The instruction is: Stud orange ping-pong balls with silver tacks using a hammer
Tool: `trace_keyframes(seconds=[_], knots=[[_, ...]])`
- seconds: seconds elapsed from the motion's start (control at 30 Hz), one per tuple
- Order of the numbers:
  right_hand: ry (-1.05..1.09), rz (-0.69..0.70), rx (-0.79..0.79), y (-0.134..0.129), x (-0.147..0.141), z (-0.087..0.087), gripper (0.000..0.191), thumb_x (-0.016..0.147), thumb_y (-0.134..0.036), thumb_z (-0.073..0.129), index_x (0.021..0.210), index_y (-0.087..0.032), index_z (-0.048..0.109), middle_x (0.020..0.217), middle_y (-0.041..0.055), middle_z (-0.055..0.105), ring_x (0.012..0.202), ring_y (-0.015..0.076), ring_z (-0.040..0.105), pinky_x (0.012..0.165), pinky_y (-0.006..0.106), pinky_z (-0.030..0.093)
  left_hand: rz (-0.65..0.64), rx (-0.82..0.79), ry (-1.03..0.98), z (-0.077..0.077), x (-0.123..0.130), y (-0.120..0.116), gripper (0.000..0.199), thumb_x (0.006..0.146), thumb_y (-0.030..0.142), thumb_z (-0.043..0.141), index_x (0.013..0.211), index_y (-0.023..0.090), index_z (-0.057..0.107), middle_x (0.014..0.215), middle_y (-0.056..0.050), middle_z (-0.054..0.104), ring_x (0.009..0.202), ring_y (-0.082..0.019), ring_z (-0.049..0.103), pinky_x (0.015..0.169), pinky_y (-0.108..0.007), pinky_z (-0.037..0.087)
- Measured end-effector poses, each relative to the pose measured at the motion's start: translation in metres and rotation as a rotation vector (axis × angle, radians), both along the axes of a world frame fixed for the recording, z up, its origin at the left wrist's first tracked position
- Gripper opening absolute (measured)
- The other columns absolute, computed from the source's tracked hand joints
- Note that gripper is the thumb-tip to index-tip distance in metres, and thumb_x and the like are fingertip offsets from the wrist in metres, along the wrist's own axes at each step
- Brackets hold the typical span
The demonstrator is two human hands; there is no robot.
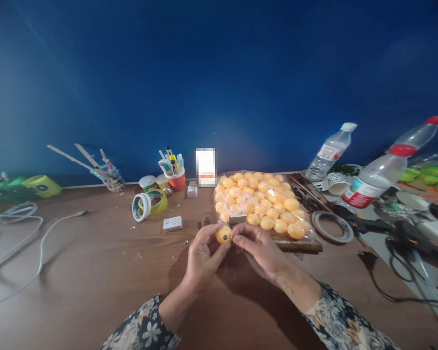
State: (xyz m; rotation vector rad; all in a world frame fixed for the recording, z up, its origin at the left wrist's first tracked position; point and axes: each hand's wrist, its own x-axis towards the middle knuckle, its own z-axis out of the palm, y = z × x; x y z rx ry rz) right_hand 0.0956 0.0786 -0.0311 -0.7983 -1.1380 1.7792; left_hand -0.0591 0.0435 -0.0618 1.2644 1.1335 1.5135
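Observation:
Between the thumb and fingers of my left hand [204,250] is a small orange-yellow ball [223,235] with a dark round spot like an eye on its near side. My right hand [257,245] is closed in a pinch at the ball's right edge; whatever is between those fingertips is too small to make out. Just behind the hands lies a clear plastic bag [263,197] full of similar orange-yellow balls. A small white box [173,223] sits left of my left hand, and a tiny shiny bit [186,241] lies nearer to it.
A red cup [177,181] of pens stands by the wall, with tape rolls [141,207] in front. On the right are a tape ring [332,227], plastic bottles [365,182], scissors [304,200] and a black glue gun [365,221] with cords. A white cable [42,238] trails on the left.

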Motion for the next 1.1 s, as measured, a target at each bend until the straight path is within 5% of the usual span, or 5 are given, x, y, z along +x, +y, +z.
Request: trace_keyframes(seconds=[1.1], knots=[[0.011, 0.055, 0.028, 0.002, 0.003, -0.011, 0.022, 0.073, -0.038, 0.077, 0.081, -0.019, 0.068, 0.076, -0.0006, 0.06, 0.069, 0.0118, 0.052, 0.065, 0.024, 0.044, 0.046, -0.01, -0.013, 0.004, 0.002, -0.002, 0.035, 0.072, 0.021, 0.075, 0.106, 0.02, 0.068, 0.112, -0.008, 0.062, 0.105, -0.024, 0.063, 0.09, -0.035, 0.055]])
